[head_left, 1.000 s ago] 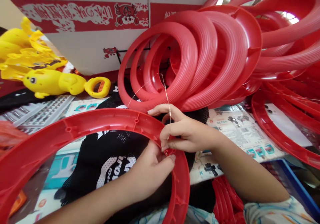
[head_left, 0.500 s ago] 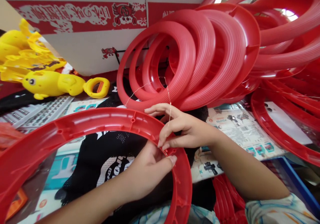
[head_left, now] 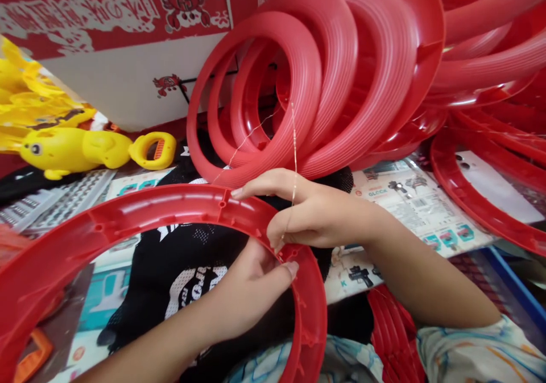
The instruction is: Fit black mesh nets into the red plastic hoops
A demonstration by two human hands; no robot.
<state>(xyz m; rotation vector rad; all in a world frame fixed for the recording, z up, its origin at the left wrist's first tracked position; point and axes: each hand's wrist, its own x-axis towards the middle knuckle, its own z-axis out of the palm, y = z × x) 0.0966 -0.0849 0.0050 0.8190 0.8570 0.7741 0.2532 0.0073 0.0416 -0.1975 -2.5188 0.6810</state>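
Observation:
A large red plastic ring [head_left: 140,209] lies in front of me with its hollow, ribbed side facing up. My left hand [head_left: 256,286] grips its inner edge on the right side, thumb on top and fingers underneath. Above the same spot, my right hand [head_left: 307,215] pinches a thin wire [head_left: 294,149] with tiny bulbs, pressing its end into the ring's channel. My right index finger reaches out toward the ring's far rim. The wire rises from the pinch, loops up and runs back across the stacked rings. The pinching fingertips partly hide the wire's end.
Several red rings [head_left: 313,75] lean in a stack behind, against a white and red carton [head_left: 128,81]. Yellow toy animals [head_left: 77,149] lie at the left. Printed card sheets [head_left: 409,201] and black cloth [head_left: 157,280] cover the surface; a blue crate edge [head_left: 512,286] shows at right.
My right index finger has stretched further left over the ring's rim, and the wire loop stands higher. My left hand keeps its grip. The view has shifted slightly.

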